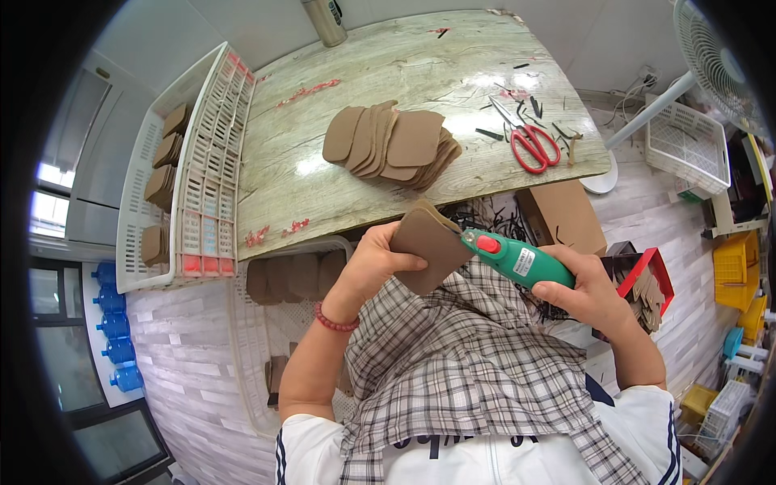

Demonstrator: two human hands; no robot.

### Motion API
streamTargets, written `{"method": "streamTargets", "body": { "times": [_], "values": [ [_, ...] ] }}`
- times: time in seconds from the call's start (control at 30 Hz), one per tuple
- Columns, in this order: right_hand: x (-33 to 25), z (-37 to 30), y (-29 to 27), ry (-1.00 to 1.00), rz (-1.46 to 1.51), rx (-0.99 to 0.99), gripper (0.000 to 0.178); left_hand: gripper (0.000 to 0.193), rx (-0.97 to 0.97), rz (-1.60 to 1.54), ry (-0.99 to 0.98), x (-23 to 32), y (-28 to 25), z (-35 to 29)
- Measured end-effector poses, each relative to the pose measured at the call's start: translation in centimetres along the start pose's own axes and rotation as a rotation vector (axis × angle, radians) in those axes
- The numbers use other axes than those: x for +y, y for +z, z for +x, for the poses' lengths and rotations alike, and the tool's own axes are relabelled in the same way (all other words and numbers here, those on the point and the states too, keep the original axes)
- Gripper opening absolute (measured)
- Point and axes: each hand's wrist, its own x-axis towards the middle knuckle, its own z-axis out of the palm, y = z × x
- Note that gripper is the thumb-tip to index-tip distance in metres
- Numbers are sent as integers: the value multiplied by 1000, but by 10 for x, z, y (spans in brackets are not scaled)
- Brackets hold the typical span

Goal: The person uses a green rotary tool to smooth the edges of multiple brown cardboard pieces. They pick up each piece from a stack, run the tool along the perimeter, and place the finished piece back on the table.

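Observation:
My left hand (385, 260) is closed on a brown rounded pad (430, 249), thumb across its face, tilted above my lap. Wrapped round the body of a green handheld electric cutter (517, 263) with a red button is my right hand (584, 283). The cutter's metal head meets the pad's right edge; whether the blade is running cannot be seen. Beyond my hands, a fanned stack of similar brown pads (396, 145) lies on the table. Red-handled scissors (529, 145) rest open at the table's right, among dark scraps.
A white crate (212, 162) holding brown pads stands left of the wood-patterned table (283, 178). Below it is another white basket (242, 356) with pads. At right are a cardboard box (566, 214), a red-edged box of scraps (647, 295) and a fan (715, 61). Dark trimmings hang near my lap.

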Motion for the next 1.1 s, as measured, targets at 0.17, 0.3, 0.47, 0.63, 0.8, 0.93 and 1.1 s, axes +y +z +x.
{"method": "streamTargets", "body": {
  "times": [0.17, 0.3, 0.47, 0.63, 0.8, 0.93, 1.1],
  "values": [
    [0, 1, 6, 130, 68, -4, 42, 39, -8, 8, -35, -2, 8, 0],
    [5, 4, 13, 134, 194, -16, 42, 39, -50, 87, -63, -6, 6, 0],
    [1, 8, 11, 227, 276, -85, 39, 43, -121, 157, -48, -1, -1, -1],
    [5, 6, 7, 278, 311, -140, 37, 35, -106, 360, -58, 10, -19, -4],
    [3, 6, 3, 301, 323, -151, 37, 16, 80, 360, -69, 26, -23, -10],
    [3, 9, -1, 299, 330, -207, 36, 16, 74, 327, -6, 34, -32, -15],
    [7, 11, 0, 265, 272, -250, 38, 13, 17, 383, -35, 39, -30, -16]
  ]
}}
